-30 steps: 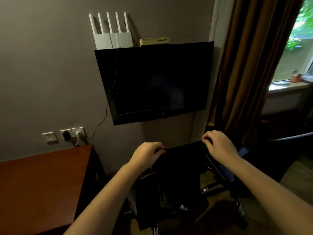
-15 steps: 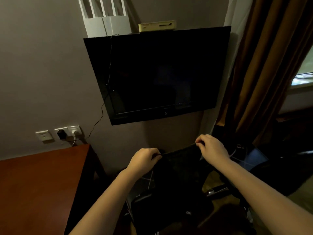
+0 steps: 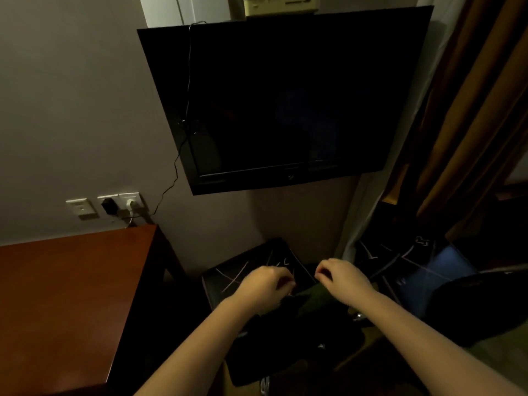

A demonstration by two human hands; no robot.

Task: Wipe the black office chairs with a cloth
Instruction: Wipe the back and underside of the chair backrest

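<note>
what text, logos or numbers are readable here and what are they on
Nothing here can be read as text.
Television: small pale logo in the middle of its lower frame, too blurred to read.
Beige box on top of the television: dark marks on its front, too small to read.
Black item by the curtain: white marks, not legible.
Cloth held by the left hand and right hand: no print visible.

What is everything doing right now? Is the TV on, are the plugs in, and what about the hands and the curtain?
TV: off, screen dark.
Wall socket: two plugs in, one black and one white.
Left hand: fingers curled, pinching the cloth.
Right hand: fingers curled, pinching the cloth too.
Cloth: bunched up between both hands.
Curtain: hanging down in folds.
</note>
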